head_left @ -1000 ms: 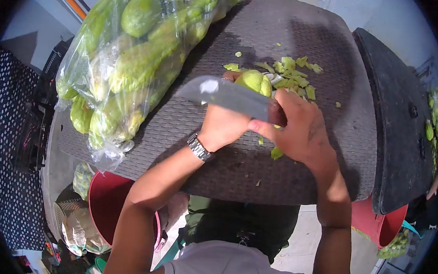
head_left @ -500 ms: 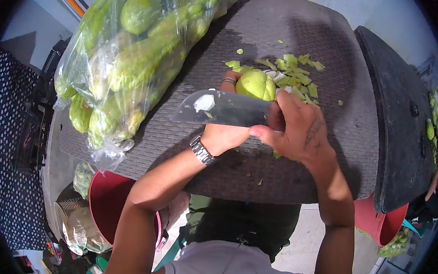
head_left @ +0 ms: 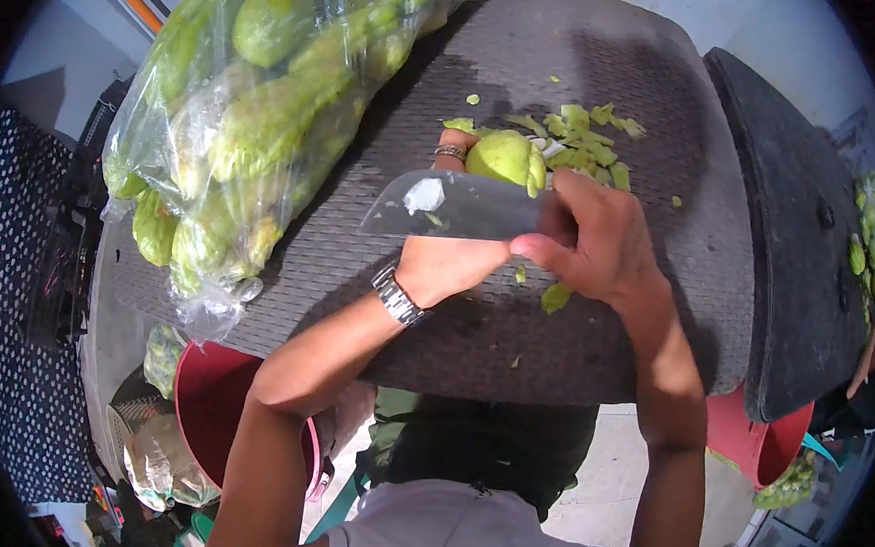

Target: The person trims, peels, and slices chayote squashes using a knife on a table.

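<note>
A pale green chayote [head_left: 501,155] is gripped in my left hand [head_left: 453,266], which shows a ring and, at the wrist, a metal watch. The wide blade of the knife [head_left: 461,210] crosses in front of the chayote and hides most of my left fingers. My right hand [head_left: 605,239] is closed around the knife's handle end, its thumb along the lower edge near the blade. A white patch marks the blade, and a bit of peel clings to it. Green peelings [head_left: 586,142] lie just beyond the chayote, and one scrap [head_left: 555,299] rests below my right hand.
A large clear plastic bag of chayotes [head_left: 267,113] covers the left side of the woven-textured table [head_left: 433,343]. A dark chair back [head_left: 809,256] stands against the right edge. Red tubs [head_left: 211,400] sit below on both sides.
The knife has shifted slightly to the right and up, its blade now more level. A peel scrap beneath my right hand shows more fully. My left hand keeps its hold on the chayote.
</note>
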Action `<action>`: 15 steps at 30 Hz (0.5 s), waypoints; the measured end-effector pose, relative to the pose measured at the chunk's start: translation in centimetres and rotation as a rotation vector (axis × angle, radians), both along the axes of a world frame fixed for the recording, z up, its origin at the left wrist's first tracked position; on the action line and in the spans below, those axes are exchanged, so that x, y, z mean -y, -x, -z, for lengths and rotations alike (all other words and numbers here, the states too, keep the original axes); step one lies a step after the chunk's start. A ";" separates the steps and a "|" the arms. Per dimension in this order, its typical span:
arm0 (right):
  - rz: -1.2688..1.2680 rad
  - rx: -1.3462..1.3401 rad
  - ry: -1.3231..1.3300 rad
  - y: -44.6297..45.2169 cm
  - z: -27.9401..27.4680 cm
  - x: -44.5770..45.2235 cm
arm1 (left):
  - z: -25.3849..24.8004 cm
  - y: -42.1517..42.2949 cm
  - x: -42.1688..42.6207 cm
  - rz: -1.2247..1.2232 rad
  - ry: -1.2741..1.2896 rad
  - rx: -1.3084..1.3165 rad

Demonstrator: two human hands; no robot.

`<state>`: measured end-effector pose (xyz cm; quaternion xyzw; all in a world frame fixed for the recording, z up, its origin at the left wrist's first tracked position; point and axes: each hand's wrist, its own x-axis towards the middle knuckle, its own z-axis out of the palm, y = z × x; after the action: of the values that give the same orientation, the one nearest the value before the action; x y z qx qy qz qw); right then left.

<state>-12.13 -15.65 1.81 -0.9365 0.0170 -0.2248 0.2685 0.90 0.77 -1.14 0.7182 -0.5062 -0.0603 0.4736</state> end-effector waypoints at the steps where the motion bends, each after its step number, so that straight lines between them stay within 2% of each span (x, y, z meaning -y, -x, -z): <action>1: 0.000 -0.006 0.001 0.0 0.0 0.1 | 0.0 -0.1 0.1 0.004 -0.009 0.008; 8: -0.001 -0.045 -0.030 -0.1 -0.2 0.5 | -0.7 -0.1 0.1 -0.018 -0.151 0.002; 12: 0.065 0.023 -0.032 -0.5 -0.1 -1.7 | -0.8 0.0 0.7 -0.090 -0.029 -0.090; 15: 0.111 -0.064 -0.045 -0.5 -1.1 -2.3 | -0.8 0.3 0.5 -0.067 0.063 -0.085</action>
<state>-11.65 -13.30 2.88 -0.9346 0.0827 -0.2087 0.2760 0.57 0.29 -0.38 0.7161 -0.4632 -0.0589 0.5189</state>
